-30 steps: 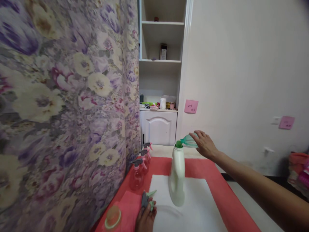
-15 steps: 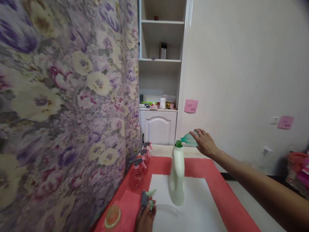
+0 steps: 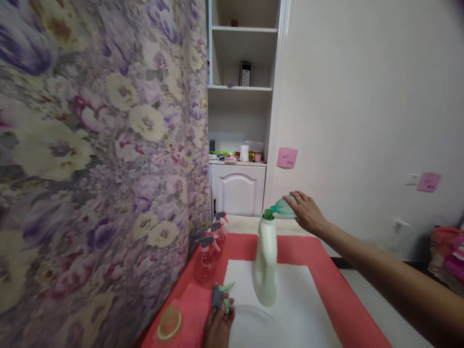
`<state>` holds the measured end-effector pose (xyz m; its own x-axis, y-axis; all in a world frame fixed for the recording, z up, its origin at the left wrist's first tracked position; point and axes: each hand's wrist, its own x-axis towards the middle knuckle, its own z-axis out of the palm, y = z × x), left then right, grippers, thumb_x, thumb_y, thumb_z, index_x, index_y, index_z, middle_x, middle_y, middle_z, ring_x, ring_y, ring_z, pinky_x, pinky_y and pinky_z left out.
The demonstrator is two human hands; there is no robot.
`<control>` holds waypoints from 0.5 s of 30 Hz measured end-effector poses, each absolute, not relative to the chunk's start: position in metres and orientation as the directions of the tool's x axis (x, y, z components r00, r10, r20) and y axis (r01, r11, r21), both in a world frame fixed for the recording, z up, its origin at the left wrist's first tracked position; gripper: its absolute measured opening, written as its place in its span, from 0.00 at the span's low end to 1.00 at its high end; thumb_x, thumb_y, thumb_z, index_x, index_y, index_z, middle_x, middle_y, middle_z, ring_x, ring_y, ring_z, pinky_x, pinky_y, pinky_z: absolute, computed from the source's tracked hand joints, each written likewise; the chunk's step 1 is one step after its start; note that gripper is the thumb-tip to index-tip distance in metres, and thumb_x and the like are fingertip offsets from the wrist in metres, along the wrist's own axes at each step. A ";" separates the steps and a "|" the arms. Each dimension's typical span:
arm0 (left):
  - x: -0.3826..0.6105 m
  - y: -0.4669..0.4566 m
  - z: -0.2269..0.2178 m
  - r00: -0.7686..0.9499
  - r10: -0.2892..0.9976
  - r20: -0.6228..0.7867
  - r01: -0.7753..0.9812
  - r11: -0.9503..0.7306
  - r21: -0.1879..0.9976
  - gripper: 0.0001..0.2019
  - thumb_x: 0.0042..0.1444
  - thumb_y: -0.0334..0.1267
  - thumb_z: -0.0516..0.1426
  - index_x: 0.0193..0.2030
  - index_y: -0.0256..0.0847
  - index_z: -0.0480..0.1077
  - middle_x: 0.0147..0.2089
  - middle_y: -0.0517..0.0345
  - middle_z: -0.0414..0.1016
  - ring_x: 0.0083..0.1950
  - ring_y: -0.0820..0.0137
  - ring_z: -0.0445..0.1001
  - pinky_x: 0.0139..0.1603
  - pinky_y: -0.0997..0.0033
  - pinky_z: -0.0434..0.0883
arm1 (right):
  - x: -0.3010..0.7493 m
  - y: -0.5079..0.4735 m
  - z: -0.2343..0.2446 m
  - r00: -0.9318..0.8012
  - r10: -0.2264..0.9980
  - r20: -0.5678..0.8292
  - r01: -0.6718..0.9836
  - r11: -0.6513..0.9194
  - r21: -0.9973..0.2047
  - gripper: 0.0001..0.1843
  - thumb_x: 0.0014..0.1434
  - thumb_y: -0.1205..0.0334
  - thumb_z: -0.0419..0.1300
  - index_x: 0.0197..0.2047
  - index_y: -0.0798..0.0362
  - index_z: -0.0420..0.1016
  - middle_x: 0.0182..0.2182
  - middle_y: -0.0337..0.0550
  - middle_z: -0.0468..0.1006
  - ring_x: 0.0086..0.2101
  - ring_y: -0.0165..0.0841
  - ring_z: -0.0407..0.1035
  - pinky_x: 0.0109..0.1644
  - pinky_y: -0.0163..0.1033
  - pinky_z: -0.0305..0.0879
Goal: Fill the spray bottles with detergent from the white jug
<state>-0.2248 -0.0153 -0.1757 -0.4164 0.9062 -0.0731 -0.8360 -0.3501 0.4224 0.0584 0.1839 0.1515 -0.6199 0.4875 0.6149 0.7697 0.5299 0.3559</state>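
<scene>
My right hand [image 3: 305, 210] is closed around a translucent green bottle [image 3: 283, 206], tilted nearly flat with its neck pointing left. The bottle's mouth is beside a small green piece, perhaps a funnel [image 3: 268, 213], in the top of a pale green jug [image 3: 267, 266]. Upright, the jug stands on a white sheet [image 3: 300, 304]. Low in the view, my left hand [image 3: 219, 321] grips a grey and green spray trigger head [image 3: 220, 298], whose clear tube [image 3: 252, 309] reaches right over the sheet. Whether liquid flows from the bottle is too small to tell.
Several pink spray bottles [image 3: 205, 265] with grey triggers line the table's left edge. A round container with a pale rim [image 3: 169, 324] sits at the front left of the red tablecloth [image 3: 319, 253]. A floral curtain [image 3: 108, 193] hangs close on the left; shelves [image 3: 239, 88] stand behind.
Hardly anything differs. My right hand and the green bottle have shifted very slightly left; the jug and my left hand with the trigger head stay in place.
</scene>
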 end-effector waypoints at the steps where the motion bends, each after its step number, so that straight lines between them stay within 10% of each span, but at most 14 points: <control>1: -0.225 -0.015 -0.177 -0.414 0.907 -0.074 -0.838 -0.348 0.421 0.19 0.50 0.26 0.63 0.49 0.47 0.75 0.48 0.50 0.83 0.47 0.62 0.80 0.48 0.65 0.74 | 0.058 0.184 0.152 -0.623 0.486 0.614 0.768 0.531 0.359 0.39 0.50 0.78 0.56 0.66 0.51 0.60 0.63 0.57 0.64 0.62 0.51 0.55 0.57 0.51 0.59; 15: -0.219 -0.019 -0.169 -0.434 0.900 -0.040 -0.805 -0.367 0.466 0.19 0.50 0.26 0.65 0.48 0.46 0.76 0.46 0.52 0.84 0.45 0.62 0.80 0.46 0.65 0.75 | 0.059 0.184 0.157 -0.657 0.466 0.593 0.745 0.521 0.416 0.38 0.52 0.77 0.56 0.66 0.52 0.59 0.64 0.59 0.64 0.63 0.52 0.55 0.58 0.52 0.59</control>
<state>-0.2195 -0.0185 -0.1686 -0.4342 0.8999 -0.0401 -0.8047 -0.3675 0.4663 0.0586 0.1841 0.1568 -0.6566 0.4663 0.5928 0.7454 0.5213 0.4156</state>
